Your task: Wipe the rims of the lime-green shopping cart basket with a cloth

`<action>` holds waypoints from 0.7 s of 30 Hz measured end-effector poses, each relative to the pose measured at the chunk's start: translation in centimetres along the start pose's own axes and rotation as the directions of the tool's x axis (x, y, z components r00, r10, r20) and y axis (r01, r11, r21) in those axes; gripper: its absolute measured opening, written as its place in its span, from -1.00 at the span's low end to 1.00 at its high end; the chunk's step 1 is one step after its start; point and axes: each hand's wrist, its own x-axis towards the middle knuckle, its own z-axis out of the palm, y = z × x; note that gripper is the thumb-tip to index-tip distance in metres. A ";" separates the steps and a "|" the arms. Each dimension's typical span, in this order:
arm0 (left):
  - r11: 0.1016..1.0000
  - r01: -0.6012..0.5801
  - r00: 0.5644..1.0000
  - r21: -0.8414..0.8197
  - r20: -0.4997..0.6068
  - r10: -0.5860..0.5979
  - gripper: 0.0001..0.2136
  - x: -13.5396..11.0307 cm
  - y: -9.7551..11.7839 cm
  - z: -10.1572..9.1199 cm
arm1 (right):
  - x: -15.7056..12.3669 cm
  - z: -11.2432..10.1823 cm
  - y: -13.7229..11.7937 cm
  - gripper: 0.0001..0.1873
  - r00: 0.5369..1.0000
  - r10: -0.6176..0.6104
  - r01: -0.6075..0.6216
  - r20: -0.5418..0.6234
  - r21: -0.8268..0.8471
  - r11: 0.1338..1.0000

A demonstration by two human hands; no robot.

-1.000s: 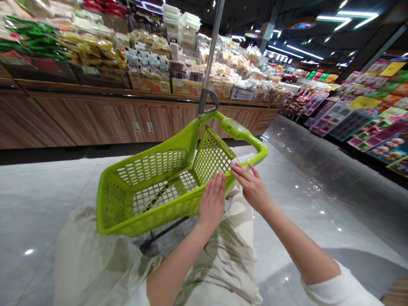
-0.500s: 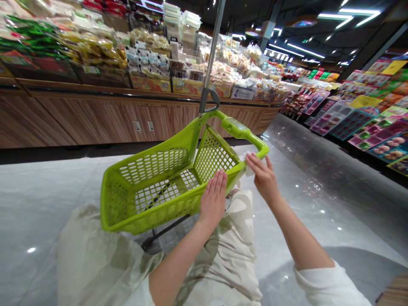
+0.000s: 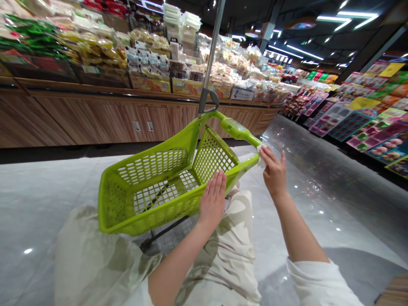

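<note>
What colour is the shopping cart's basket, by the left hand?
The basket is bright lime green, seen best in the head view.

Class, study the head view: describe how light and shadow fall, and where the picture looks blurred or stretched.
Head view: ceiling lights show as bright white strips, and the glossy floor glints in spots; head view, lower right: a soft shadow; head view, far left: green packets look smeared and stretched, while the cart, left hand and right hand look clearer.
</note>
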 end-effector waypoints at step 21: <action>1.000 0.003 1.000 -0.015 -0.007 -0.003 -0.28 -0.1 -0.2 0.5 | -0.3 0.2 -1.6 -0.28 0.963 -0.237 0.226 0.132 0.093 0.970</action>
